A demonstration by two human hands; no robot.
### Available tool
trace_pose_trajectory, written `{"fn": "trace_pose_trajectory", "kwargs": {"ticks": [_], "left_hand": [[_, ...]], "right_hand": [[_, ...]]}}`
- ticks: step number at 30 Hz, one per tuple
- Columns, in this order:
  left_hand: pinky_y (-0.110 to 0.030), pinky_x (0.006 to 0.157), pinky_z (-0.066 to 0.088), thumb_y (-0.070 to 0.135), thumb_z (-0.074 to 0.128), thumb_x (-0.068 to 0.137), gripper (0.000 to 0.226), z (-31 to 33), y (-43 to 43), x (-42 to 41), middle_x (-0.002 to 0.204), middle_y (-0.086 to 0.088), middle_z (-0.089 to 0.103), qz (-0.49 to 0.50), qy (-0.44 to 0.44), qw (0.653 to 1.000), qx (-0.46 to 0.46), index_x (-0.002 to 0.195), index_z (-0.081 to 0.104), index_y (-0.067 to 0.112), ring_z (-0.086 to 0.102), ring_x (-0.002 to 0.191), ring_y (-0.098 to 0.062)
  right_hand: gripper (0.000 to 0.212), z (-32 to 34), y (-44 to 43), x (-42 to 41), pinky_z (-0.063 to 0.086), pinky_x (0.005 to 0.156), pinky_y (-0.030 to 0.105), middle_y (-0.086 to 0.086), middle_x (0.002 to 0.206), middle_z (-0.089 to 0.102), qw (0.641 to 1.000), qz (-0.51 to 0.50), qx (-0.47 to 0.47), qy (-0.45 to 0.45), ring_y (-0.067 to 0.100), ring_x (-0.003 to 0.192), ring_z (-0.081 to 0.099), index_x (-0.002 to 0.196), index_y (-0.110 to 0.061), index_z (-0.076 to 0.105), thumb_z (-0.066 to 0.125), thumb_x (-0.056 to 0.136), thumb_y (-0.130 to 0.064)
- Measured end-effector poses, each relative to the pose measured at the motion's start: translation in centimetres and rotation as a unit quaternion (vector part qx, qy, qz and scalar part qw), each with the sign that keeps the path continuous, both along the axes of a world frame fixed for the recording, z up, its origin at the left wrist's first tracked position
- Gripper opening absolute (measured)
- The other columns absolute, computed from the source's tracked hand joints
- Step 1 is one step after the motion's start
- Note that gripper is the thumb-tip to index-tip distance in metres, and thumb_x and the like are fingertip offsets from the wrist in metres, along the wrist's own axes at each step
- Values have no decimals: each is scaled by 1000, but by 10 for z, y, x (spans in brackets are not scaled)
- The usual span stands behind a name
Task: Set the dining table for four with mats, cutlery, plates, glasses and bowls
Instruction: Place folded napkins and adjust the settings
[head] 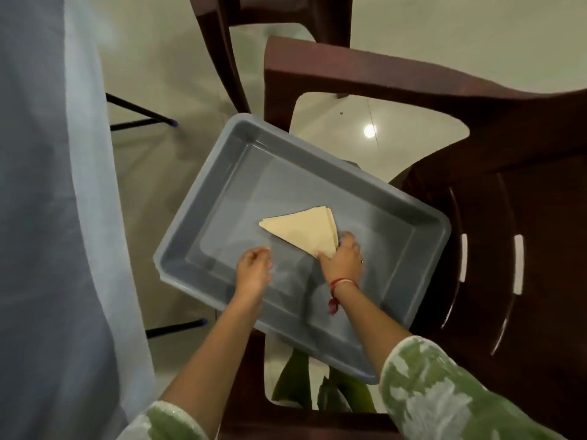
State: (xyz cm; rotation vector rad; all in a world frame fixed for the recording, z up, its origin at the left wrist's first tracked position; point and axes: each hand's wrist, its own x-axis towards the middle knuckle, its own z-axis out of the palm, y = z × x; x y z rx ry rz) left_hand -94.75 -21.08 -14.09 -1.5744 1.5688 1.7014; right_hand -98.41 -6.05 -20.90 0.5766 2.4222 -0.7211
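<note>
Grey tray (317, 176): napkin (301, 231), corner under fingers (348, 240).

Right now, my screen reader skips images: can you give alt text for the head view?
A person's right hand pinches folded cream triangles lying in a grey tray that rests on a dark brown chair. The left hand hovers beside it, holding nothing.

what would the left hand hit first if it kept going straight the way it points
Probably the tip of the folded napkins in the grey tray, though the height of the left hand is unclear.
</note>
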Motion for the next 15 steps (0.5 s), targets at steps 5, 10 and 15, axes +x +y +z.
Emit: {"fn": "trace_pose_trajectory", "kwargs": {"ticks": [5,10,15], "left_hand": [[-30,87,47,25,50,98,16,2,-6,10,107,-3,60,9,-16,1000,14,109,56,15,58,101,-17],[-29,82,44,25,48,98,22,23,-4,11,110,-3,60,40,-11,998,37,116,55,14,57,104,-17],[-32,90,46,23,52,97,24,80,-4,19,109,-6,60,67,19,995,70,116,55,10,58,107,-22]], "right_hand": [[34,4,-3,-13,51,76,34,9,105,63,991,-53,-85,-83,28,91,60,107,-12,55,67,78,-22],[23,48,-5,-16,45,60,23,8,98,62,965,-95,-234,-74,22,80,60,101,-12,56,68,81,-14],[26,138,1,-1,54,59,20,5,88,64,899,-180,-395,-66,14,66,63,111,-7,54,60,87,0]]}}
